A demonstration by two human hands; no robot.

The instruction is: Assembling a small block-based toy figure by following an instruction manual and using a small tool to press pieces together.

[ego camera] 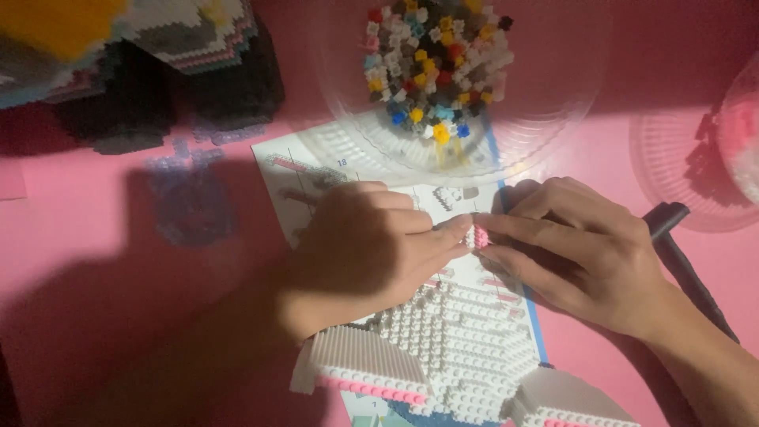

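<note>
The left hand and right hand meet fingertip to fingertip, both pinched on a small pink-and-white brick piece over the instruction sheet. At 6 o'clock the white brick model crowds them; at 12 the clear bowl's rim lies near. A black pen lies at 3 o'clock.

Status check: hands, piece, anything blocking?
Left hand and right hand pinch small pink-white brick piece together. White brick model below. Nothing blocking.
</note>
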